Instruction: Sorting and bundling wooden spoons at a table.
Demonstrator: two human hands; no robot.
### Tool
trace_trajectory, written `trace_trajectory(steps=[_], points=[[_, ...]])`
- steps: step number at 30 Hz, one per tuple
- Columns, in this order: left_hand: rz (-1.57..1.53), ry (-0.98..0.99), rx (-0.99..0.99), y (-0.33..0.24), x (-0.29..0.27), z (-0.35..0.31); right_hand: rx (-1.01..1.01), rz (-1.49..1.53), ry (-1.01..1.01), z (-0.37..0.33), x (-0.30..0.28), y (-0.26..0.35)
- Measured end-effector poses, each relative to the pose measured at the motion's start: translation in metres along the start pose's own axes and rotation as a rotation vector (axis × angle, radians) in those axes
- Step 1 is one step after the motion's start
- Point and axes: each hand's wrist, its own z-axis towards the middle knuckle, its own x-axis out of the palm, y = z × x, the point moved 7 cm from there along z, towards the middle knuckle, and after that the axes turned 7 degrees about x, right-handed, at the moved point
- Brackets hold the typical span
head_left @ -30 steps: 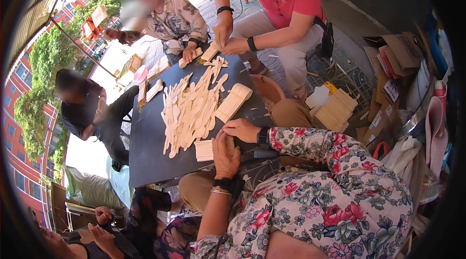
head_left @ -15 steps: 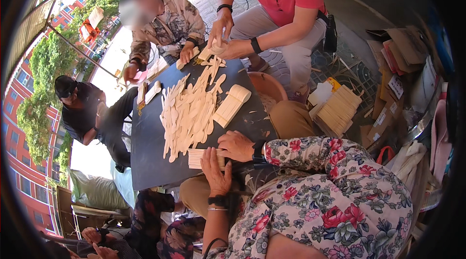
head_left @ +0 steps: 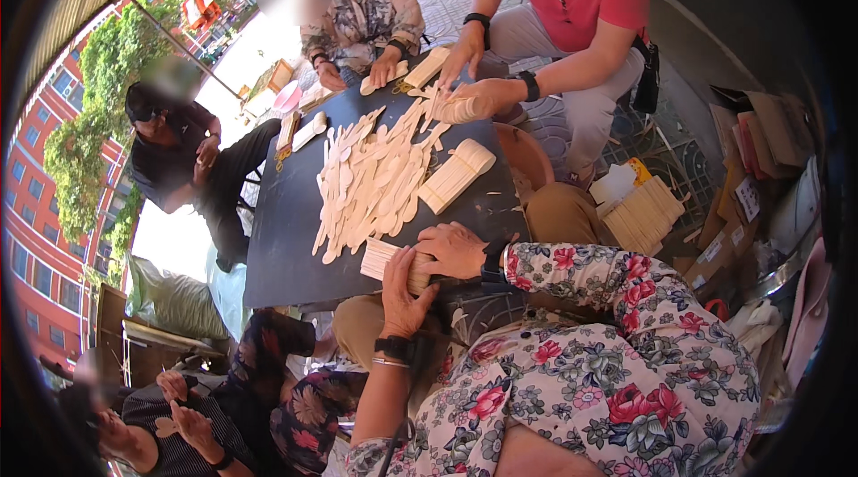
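Pale wooden sticks point(head_left: 379, 258), stacked tightly side by side, are clasped by left hand point(head_left: 405, 299) and right hand point(head_left: 453, 250).

The dark grey rectangular tabletop point(head_left: 281, 254) looks smooth and mostly matt. The heap of pale, flat wooden spoons point(head_left: 371, 182) at its middle is bare wood, dry and unvarnished, like the neat block of pale wooden sticks point(head_left: 382, 255) at the near edge, whose packed edges make a ribbed face. The rounded orange-brown tub point(head_left: 534, 158) at the right appears to be smooth plastic. Far right, the brown folded sheets point(head_left: 776, 126) are matt cardboard. The bulging green sack point(head_left: 170, 300) at the left is crinkled, slightly glossy plastic. Nearest, the white floral-printed shirt point(head_left: 545, 388) is soft matt cloth; the thin silver bangle point(head_left: 391, 362) is shiny metal.
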Motion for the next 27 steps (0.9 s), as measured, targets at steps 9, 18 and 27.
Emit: trace_trajectory(steps=[9,18,27], points=[[-0.016,-0.433,-0.459,0.016,-0.032,-0.030,0.049,-0.062,0.071,0.000,-0.010,0.002],[-1.025,-0.539,-0.902,0.061,0.011,-0.055,0.028,-0.044,0.004,0.011,-0.009,0.013],[-1.315,-0.401,-1.062,0.047,0.021,-0.057,0.095,0.252,0.142,0.001,-0.001,0.021]])
